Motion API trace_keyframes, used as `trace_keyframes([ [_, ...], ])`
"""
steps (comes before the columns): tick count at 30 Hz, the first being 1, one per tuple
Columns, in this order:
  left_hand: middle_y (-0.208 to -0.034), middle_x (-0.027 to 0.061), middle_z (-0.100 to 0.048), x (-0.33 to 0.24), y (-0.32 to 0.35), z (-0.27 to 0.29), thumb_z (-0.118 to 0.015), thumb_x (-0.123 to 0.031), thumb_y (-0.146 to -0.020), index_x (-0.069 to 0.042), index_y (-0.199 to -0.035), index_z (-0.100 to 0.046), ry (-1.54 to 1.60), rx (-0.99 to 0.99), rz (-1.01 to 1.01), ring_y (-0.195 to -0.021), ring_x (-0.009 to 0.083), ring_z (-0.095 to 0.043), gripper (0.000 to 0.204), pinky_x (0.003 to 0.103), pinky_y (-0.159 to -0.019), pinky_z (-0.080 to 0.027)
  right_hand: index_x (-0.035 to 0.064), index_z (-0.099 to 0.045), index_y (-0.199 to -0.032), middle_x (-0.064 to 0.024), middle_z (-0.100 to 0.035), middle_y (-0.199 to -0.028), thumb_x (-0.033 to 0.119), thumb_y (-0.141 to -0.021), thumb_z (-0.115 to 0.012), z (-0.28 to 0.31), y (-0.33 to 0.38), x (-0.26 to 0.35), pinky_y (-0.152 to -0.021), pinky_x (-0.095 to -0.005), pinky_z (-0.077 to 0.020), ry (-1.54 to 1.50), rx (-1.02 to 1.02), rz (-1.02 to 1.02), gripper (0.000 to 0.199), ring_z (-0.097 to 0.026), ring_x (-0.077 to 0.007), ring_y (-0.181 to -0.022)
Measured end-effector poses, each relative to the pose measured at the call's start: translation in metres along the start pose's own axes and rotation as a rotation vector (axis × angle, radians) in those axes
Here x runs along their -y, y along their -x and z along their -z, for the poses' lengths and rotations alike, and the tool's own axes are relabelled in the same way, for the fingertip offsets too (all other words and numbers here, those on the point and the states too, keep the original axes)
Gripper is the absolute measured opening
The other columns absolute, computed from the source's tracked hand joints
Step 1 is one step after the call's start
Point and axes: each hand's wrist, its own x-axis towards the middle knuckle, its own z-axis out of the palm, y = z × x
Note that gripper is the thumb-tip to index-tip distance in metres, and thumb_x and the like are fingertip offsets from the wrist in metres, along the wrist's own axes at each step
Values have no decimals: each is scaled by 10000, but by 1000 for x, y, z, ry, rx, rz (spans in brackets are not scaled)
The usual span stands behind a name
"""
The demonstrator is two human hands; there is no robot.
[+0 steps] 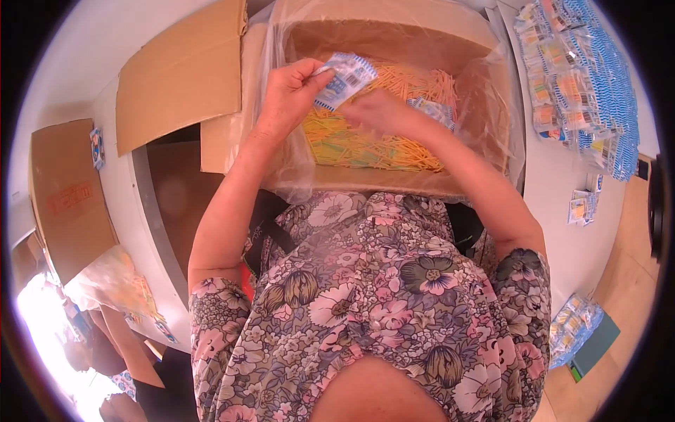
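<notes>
My left hand (292,91) pinches a small blue-and-white packet (346,81) near its upper left edge and holds it over a cardboard box. Close to the packet's lower right side is my right hand (373,111), smeared by motion; its fingers and anything in them cannot be made out. Below both hands the cardboard box (394,35), lined with clear plastic film, contains many thin sticks (351,144) in yellow, orange, green and pink. On the sticks, partly behind my right forearm, lies another blue-and-white packet (434,111).
Rows of blue-and-white packets (580,91) cover the table at the right, with a few loose packets (582,207) nearer me. A filled bag (575,327) sits lower right. Cardboard (184,74) stands at the left; a co-worker's arm (132,344) shows lower left.
</notes>
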Motion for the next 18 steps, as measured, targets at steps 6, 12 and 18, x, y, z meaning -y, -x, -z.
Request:
trace_keyframes([
  [6, -716, -27, -607, -12, 5, -19, -623, -83, -858, 7, -892, -649, -17, -16, 59, -672, 14, -505, 99, 197, -586, -436, 20, -665, -855, -162, -664, -839, 130, -794, -574, -66, -23, -22, -644, -384, -517, 804, 346, 128, 155, -651, -307, -799],
  [12, -708, -29, -608, -19, 1, -24, -624, -76, -857, 3, -877, -647, 19, -72, 9, -668, 14, -501, 85, 192, -591, -439, 20, -670, -870, -168, -662, -913, 86, -772, -555, -97, -21, -40, -702, -396, -523, 841, 347, 236, 165, -649, -317, -872],
  [18, -717, -36, -612, -16, 0, -26, -620, -81, -864, 7, -867, -646, 86, -91, 10, -670, 10, -506, 92, 188, -593, -441, 13, -667, -879, -189, -655, -919, 91, -773, -549, -116, -21, -64, -712, -404, -521, 505, 186, 136, 177, -645, -323, -878],
])
